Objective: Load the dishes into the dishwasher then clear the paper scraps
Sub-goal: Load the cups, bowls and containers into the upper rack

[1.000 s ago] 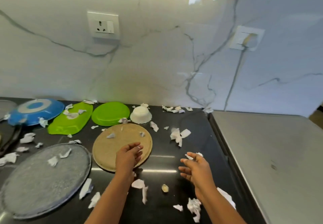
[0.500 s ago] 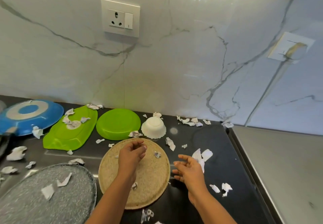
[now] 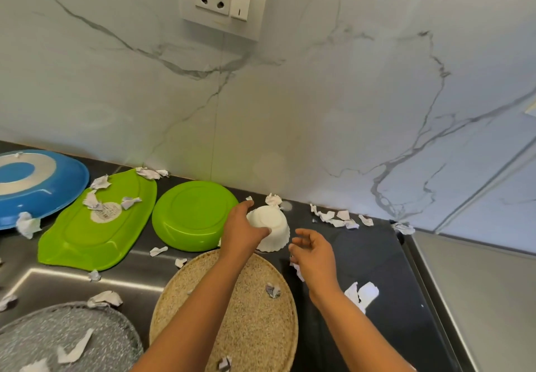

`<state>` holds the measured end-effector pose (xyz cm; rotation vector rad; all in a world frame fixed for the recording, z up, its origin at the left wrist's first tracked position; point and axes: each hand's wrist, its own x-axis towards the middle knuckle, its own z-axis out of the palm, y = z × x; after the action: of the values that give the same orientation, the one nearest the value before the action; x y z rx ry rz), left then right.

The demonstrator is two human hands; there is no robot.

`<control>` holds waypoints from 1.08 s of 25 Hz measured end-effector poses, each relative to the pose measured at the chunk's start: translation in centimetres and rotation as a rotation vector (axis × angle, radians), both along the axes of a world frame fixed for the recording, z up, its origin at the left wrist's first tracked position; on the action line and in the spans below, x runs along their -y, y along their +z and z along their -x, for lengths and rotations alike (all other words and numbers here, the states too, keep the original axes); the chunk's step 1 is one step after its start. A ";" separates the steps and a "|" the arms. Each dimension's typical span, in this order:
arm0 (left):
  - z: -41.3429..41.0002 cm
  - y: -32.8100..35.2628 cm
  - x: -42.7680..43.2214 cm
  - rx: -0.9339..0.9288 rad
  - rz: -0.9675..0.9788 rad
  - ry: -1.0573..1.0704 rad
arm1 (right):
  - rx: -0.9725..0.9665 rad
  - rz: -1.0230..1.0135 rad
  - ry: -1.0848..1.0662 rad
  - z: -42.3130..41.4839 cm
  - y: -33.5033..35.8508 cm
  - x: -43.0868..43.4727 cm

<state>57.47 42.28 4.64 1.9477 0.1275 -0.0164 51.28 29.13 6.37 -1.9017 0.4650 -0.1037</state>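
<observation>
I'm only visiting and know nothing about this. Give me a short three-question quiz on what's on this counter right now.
1. True or false: the white bowl stands upside down.
2. Which hand grips the bowl: A) left hand B) right hand?
3. Fill in: a paper scrap lies on the ____ round mat.

Key: 1 true; 2 A, its fingers wrap the bowl's base while the right hand hovers open beside it; 3 tan.

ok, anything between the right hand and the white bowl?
Nothing. In the head view only bare dark counter separates the open right hand from the upside-down white bowl, which the left hand grips.
</observation>
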 end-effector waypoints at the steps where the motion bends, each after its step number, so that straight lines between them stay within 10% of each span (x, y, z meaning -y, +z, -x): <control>1: -0.5 -0.2 0.2 -0.001 -0.061 -0.037 | 0.015 0.045 0.015 -0.7 -0.2 -0.1; 7: -2.3 -1.1 0.5 0.005 -0.434 -0.243 | -0.060 0.281 0.141 -4.6 -1.5 0.3; 17: -0.4 -1.2 1.7 0.127 -0.037 -0.155 | 0.071 0.189 0.227 -4.5 -2.9 0.7; 27: 5.3 2.7 5.4 0.373 -0.110 -0.297 | 0.330 -0.066 -0.004 3.0 -0.1 4.4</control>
<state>52.22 36.85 7.36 2.0286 -0.4149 0.1603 48.30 24.78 6.30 -1.7760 0.2444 -0.3930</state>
